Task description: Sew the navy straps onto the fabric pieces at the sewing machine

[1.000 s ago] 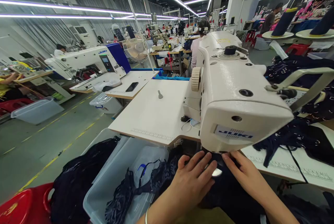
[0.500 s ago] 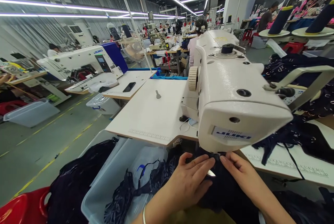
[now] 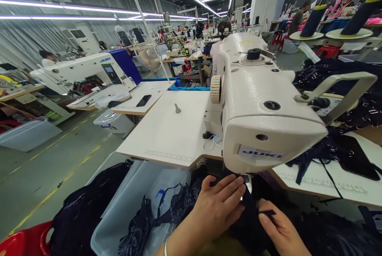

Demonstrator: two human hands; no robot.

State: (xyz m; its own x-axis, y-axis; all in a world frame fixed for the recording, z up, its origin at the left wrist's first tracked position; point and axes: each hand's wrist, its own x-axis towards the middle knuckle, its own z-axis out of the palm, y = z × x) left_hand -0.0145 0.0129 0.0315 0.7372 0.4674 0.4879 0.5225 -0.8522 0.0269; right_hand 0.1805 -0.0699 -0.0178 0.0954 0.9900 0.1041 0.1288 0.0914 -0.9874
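Dark navy fabric (image 3: 249,212) lies below the head of a white JUKI sewing machine (image 3: 268,128). My left hand (image 3: 219,206) rests on this fabric close to the needle area, fingers stretched out and lying flat. To its right and nearer to me, my right hand (image 3: 279,226) is closed, pinching the fabric between thumb and fingers; a short dark end sticks out of the pinch. A bright metal part shows just past my left fingertips. The needle is hidden by the machine head, and the garment's full shape cannot be made out.
A clear plastic bin (image 3: 104,212) with lacy navy bras (image 3: 137,224) stands at the lower left, beside a red stool (image 3: 26,238). The white worktable (image 3: 167,128) bears a small metal piece (image 3: 177,108). Dark garments and a black phone (image 3: 355,156) lie on the right.
My right hand has drawn back from the machine head toward me, now pinching fabric. My left hand stays nearly in place. The view has turned slightly right.
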